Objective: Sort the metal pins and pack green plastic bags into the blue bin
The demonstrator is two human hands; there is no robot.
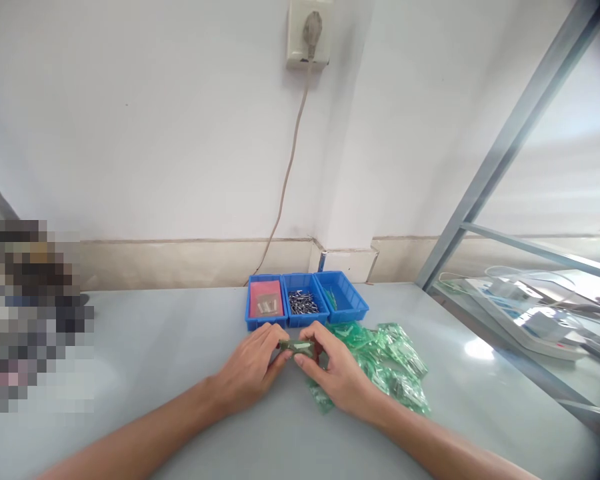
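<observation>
Dark green packet [300,346], narrow and glossy, with a pale streak along its front, lies lengthwise between the two hands, just above the grey table [200,427]. Its left end is pinched between the thumb and bent fingers of the left hand [250,365]; its right end sits between the thumb and curled fingers of the right hand [341,372]. Both sets of fingers are nearly closed on it, leaving the middle exposed. Its finer details are too small to read.

Close beside and partly behind the right hand spreads a pile of clear green packets [397,353]. Beyond the hands stand three blue bins side by side: the left bin [266,325] holds a pink sheet [265,288], the middle bin [307,321] dark metal pieces [303,304], the right bin [347,293] a few green slivers [333,299].
</observation>
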